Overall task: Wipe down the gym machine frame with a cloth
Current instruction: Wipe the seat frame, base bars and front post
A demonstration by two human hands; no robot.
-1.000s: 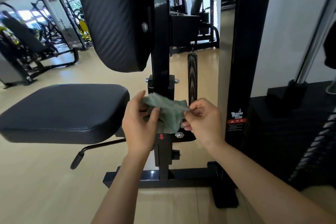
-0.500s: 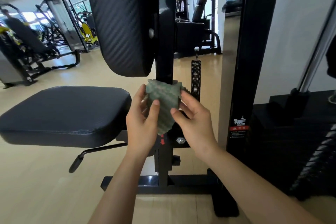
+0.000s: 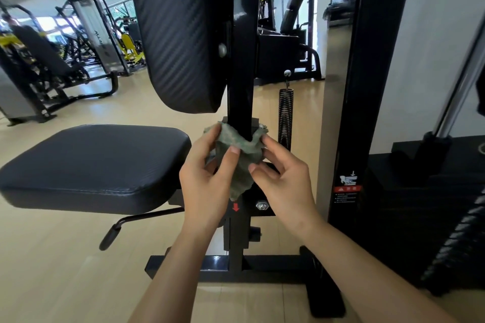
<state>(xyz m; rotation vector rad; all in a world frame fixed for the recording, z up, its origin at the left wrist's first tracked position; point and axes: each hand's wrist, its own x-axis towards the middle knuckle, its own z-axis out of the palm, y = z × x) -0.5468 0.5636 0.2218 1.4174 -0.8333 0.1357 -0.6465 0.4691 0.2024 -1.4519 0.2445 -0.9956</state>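
One green cloth [image 3: 237,155] is held between both hands directly in front of the black upright post [image 3: 241,65] of the gym machine frame. The left hand [image 3: 207,173] pinches the cloth's left edge, thumb on the near face and fingers behind; the right hand [image 3: 282,178] pinches its right side between thumb and fingertips, and a loose tail hangs down between the two. Both grips are closed on the cloth, neither on the frame. The cloth's upper part dips around the near face of the post, just below the backrest pad [image 3: 181,34] and level with the rear of the seat pad [image 3: 97,165]; whether it presses on the metal or merely lies just before it cannot be told. The governing relation: the post's long axis is vertical and passes up between the two hands, so the surface to be wiped lies straight ahead of and above the grip, with more of it below toward the base crossbar [image 3: 275,271]. In my judgement the coming stroke must travel along that vertical axis. The hands flank the post about equally; neither is clearly nearer. Count: one cloth, two hands, one central post, one seat pad, one backrest pad, one coil spring [image 3: 285,118] to the right of the post, one wide black column [image 3: 367,86] further right.
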